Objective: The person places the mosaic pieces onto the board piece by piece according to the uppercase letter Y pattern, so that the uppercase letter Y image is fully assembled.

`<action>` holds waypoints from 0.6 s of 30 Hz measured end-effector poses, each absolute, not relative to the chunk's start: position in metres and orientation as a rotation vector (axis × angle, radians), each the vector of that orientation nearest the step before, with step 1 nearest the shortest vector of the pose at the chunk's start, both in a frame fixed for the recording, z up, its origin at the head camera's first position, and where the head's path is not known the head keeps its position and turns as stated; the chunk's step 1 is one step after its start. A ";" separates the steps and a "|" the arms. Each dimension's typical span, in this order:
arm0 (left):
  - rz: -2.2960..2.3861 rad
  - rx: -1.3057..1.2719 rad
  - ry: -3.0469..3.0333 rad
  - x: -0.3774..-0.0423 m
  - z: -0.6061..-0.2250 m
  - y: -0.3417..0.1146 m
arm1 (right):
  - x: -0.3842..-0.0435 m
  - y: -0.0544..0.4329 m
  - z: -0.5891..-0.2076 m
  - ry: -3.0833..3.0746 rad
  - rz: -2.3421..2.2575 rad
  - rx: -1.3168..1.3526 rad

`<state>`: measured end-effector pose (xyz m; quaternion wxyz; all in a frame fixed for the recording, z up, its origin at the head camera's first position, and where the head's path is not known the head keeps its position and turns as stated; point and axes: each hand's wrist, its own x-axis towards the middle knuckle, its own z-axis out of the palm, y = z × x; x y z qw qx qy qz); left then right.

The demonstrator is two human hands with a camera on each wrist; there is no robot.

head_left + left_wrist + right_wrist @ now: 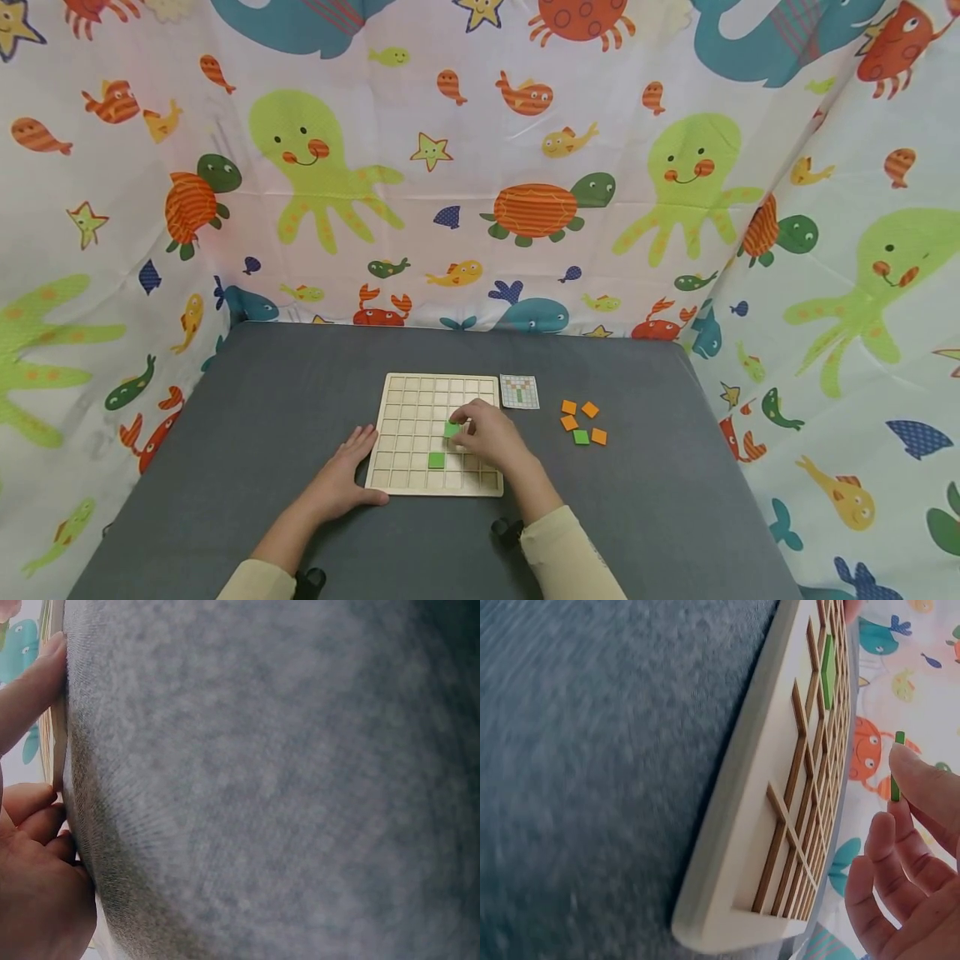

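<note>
A light wooden grid board [434, 492] lies flat on the table. My right hand [491, 437] is over its right half, pinching a small green square tile [451, 430] between thumb and fingers. In the right wrist view that tile [898, 766] is seen edge-on, raised above the grid. One more green tile [437, 461] sits in a cell nearer the front. My left hand [337, 475] rests at the board's front left corner, fingers along the left side and thumb [46, 666] at the front edge.
A small card [519, 392] printed with a coloured grid pattern lies against the board's upper right. Several orange tiles [569, 407] and a loose green tile [581, 437] are scattered farther right on the grey table [645, 517]. A sea-animal curtain [465, 117] surrounds the table's back and sides.
</note>
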<state>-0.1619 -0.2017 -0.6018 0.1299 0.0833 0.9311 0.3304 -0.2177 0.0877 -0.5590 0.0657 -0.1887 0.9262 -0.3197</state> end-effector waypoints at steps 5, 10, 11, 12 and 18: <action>0.949 0.245 2.705 -0.163 -0.602 -0.200 | -0.216 0.082 -0.559 2.768 -0.993 -0.589; 0.926 0.245 2.712 -0.164 -0.603 -0.200 | -0.217 0.077 -0.561 2.749 -1.011 -0.590; 0.925 0.242 2.712 -0.164 -0.603 -0.200 | -0.218 0.076 -0.561 2.748 -1.011 -0.586; 0.928 0.244 2.715 -0.164 -0.603 -0.200 | -0.218 0.075 -0.562 2.745 -1.008 -0.580; 0.932 0.255 2.719 -0.163 -0.603 -0.201 | -0.221 0.068 -0.570 2.703 -1.023 -0.534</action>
